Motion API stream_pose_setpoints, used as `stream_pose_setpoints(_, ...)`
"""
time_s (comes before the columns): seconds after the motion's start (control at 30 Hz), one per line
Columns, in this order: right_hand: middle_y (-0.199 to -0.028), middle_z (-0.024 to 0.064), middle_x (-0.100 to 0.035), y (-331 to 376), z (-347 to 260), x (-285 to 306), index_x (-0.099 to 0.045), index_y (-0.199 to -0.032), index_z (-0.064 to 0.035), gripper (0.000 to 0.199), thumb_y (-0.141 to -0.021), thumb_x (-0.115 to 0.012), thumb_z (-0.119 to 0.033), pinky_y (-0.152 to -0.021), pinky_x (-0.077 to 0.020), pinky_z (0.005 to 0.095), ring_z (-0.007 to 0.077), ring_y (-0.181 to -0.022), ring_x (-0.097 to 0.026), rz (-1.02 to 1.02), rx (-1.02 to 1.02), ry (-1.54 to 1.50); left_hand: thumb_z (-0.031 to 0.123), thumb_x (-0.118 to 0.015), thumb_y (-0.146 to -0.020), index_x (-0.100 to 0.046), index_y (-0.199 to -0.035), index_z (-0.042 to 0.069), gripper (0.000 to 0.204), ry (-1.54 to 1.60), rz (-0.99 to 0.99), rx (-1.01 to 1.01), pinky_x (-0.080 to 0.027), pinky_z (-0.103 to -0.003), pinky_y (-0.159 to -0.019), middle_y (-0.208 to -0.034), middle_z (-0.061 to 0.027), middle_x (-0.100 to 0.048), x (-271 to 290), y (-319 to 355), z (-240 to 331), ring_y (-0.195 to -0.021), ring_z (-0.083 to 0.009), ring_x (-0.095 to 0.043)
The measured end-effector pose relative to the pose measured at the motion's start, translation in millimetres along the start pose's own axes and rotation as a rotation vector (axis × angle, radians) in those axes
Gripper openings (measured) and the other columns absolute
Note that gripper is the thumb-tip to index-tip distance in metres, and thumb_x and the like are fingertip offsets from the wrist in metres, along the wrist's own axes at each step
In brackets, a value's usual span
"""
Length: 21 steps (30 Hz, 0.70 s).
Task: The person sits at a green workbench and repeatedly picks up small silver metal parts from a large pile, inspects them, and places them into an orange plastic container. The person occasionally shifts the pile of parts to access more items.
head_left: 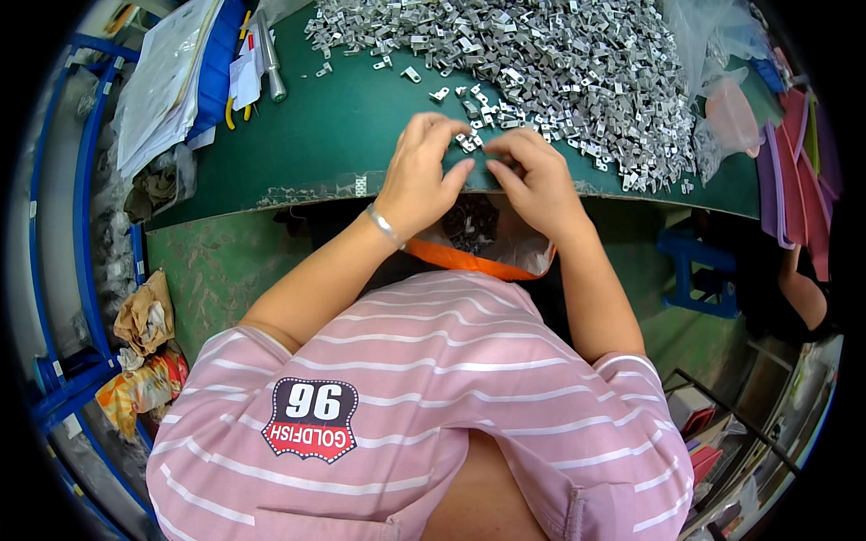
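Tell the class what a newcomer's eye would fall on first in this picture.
First, the big heap of small metal parts spread over the far right of the green table. Next, the left hand and right hand meeting at the table's near edge, above an orange-rimmed bag.

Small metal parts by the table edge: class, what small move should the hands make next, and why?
Probably sweep the few small metal parts under the fingertips over the table edge. Both the left hand and right hand rest there, and an orange-rimmed bag holding similar pieces hangs open just below.
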State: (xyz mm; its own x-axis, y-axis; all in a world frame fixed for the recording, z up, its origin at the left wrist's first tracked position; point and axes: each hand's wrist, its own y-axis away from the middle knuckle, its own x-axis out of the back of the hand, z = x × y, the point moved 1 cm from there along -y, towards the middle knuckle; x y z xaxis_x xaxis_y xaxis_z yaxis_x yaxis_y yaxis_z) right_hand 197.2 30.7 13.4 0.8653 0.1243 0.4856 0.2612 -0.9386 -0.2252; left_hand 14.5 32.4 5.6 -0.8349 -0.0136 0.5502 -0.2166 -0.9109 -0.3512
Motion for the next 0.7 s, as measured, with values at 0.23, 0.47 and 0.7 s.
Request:
stream_pose_setpoints(0.23, -0.095, 0.0128, -0.063, -9.0, 18.9, -21.0, -0.064, -0.09, -0.002, 0.013, -0.078, -0.067, 0.003, -0.078, -0.051, 0.0401, 0.034, -0.09, -0.062, 0.117, 0.156, 0.116, 0.001, -0.073, -0.075, -0.066, -0.099, 0.003, 0.025, -0.046, -0.076, 0.018, -0.052, -0.03, -0.07, -0.094, -0.008, -0.06, -4.0, -8.9, -19.3, -0.076, -0.0188, -0.062)
stream_pose_setpoints(0.47, -0.096, 0.0122, -0.062, 4.9, 14.1, -2.7, -0.064, -0.088, -0.003, 0.019, -0.074, -0.065, 0.009, -0.08, -0.0498, 0.0401, 0.0334, -0.092, -0.061, 0.169, 0.266, 0.256, -0.001, -0.073, -0.073, -0.064, -0.107, 0.003, 0.036, -0.011, -0.101, 0.08, -0.052, -0.028, -0.072, -0.095, -0.0067, -0.06, 4.1, -5.8, -17.7, -0.079, -0.016, -0.062)
stream_pose_setpoints(0.7, -0.089, 0.0115, -0.064, -4.9, 4.9, -12.5, -0.067, -0.09, -0.0025, 0.016, -0.076, -0.067, 0.006, -0.08, -0.0495, 0.0396, 0.0322, -0.088, -0.061, 0.085, 0.192, -0.025, 0.002, -0.075, -0.075, -0.061, -0.114, 0.003, 0.041, 0.066, -0.13, 0.149, -0.053, -0.027, -0.073, -0.095, -0.0066, -0.06, 10.0, -8.0, -18.9, -0.08, -0.0156, -0.062)
